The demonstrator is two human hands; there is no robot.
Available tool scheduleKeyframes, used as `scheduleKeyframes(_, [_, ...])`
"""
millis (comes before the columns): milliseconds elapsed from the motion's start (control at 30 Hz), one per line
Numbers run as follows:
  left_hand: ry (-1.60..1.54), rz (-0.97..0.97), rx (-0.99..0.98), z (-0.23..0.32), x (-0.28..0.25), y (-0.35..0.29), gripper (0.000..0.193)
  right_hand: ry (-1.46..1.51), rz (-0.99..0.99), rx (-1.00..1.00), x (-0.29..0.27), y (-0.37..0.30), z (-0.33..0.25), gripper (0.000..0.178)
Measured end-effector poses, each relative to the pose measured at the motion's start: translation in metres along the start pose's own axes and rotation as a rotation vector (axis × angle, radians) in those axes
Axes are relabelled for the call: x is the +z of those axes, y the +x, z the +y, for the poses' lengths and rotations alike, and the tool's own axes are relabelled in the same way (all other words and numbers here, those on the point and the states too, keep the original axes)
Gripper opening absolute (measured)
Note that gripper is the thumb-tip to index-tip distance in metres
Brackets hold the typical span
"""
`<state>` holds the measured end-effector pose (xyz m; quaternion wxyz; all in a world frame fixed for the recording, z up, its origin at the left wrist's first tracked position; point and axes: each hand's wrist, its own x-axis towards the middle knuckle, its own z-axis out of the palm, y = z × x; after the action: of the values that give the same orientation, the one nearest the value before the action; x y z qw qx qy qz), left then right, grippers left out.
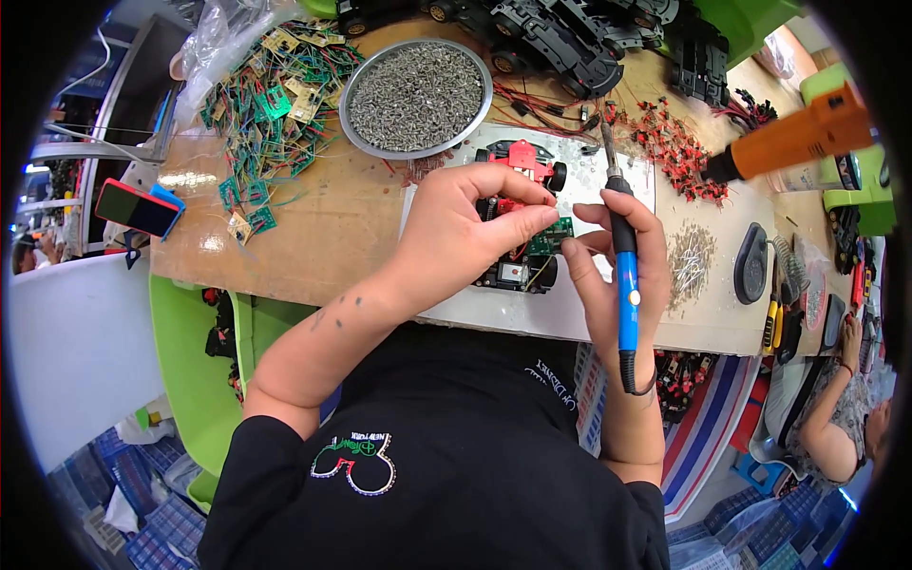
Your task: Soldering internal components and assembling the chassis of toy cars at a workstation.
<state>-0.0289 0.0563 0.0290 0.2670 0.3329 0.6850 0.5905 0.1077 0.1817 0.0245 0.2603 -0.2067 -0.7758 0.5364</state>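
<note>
Black shirt point(465, 494) foremost; green circuit board point(547, 241) between hands point(451, 228) point(600, 296).

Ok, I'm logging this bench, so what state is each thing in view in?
Soldering iron, held in the right hand; hot or cold, can't tell
Toy car, uncovered, insides showing, at the left hand
Green board, at the car, between the hands
Bowl, filled with small metal parts
Loose boards, heaped, tangled
Red parts, scattered
Black car bodies, piled
Orange power tool, tilted, in no hand
Phone, tilted
</note>
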Motion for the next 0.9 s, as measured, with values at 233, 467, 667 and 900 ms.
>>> scheduleKeyframes(233, [-0.08,0.101,-0.103,-0.007,0.007,-0.01,0.011,0.194,-0.12,-0.041,0.012,-0.018,-0.001,0.052])
scheduleKeyframes(467, [-0.364,-0.121,-0.392,-0.019,-0.035,-0.013,0.013,-0.017,-0.033,0.099,0.007,-0.022,0.012,0.035])
scheduleKeyframes(667, [-0.34,-0.235,-0.509,-0.026,-0.049,0.001,0.015,-0.075,0.009,-0.003,0.022,-0.023,0.021,0.03])
scheduleKeyframes(900, [-0.522,-0.281,-0.444,-0.026,-0.031,-0.001,0.014,-0.227,-0.039,-0.143,0.021,-0.009,0.025,0.03])
